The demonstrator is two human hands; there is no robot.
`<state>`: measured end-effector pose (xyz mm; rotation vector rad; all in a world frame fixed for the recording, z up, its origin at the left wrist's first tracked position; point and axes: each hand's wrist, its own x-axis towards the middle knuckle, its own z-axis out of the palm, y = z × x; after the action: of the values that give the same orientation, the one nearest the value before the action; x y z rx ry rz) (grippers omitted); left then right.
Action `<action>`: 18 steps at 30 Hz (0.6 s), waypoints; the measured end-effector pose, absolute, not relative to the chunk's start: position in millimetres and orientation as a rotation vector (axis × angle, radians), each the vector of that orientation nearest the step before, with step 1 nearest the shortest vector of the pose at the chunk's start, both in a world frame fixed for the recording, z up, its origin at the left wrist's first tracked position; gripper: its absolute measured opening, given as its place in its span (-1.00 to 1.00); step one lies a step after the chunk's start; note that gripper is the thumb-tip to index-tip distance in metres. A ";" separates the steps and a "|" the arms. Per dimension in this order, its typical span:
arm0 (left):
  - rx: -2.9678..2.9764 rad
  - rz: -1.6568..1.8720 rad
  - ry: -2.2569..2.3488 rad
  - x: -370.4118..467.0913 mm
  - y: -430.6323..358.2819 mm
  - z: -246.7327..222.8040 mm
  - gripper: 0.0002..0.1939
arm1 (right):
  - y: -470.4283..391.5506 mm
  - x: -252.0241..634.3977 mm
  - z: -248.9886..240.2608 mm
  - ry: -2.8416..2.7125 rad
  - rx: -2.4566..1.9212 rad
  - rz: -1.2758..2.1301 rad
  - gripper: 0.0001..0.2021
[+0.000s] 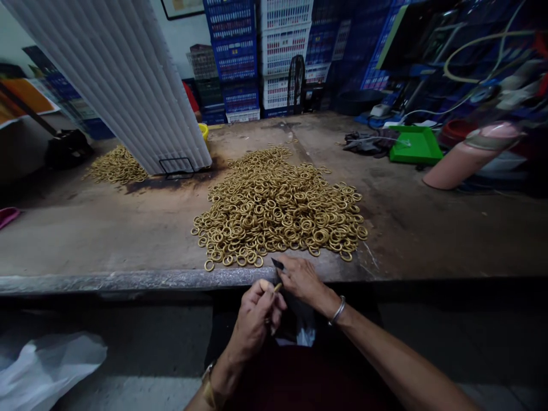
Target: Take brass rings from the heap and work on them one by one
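Note:
My left hand (pixel 257 315) is just in front of the table edge, its thumb and forefinger pinched on a gold-coloured ring (pixel 277 287). Close beside it, at the edge, my right hand (pixel 302 278) has its fingers curled in. A small dark pointed tool (pixel 277 264) juts out from those fingers; its full shape is hidden. Just beyond both hands lies a large heap of gold-coloured rings (pixel 278 211), with a few loose ones at its near side.
On the wooden table (pixel 107 228), a tall white corrugated stack (pixel 128 85) stands at left, beside a smaller ring pile (pixel 115 164). At right are a green tray (pixel 415 145) and a pink bottle (pixel 468 157). Crates (pixel 286 51) rise behind. A white bag (pixel 55 365) lies low left.

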<state>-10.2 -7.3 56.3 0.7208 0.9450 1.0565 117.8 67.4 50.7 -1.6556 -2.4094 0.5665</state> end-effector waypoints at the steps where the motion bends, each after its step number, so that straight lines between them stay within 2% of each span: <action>1: 0.659 1.070 0.918 -12.1 -6.9 54.2 -0.73 | 67.9 112.5 51.2 -2.395 -1.646 0.560 -0.78; 9: 0.372 1.166 0.800 -32.8 -3.8 42.7 -0.84 | 71.4 76.4 53.7 -2.374 -1.704 0.489 -0.80; 18: 0.298 1.192 0.767 -32.2 4.4 45.9 -0.79 | 82.9 74.5 51.7 -2.352 -1.779 0.476 -0.80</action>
<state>-32.2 4.4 45.9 0.2983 0.7669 1.1925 74.5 82.9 51.7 -1.7793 -2.3524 0.4757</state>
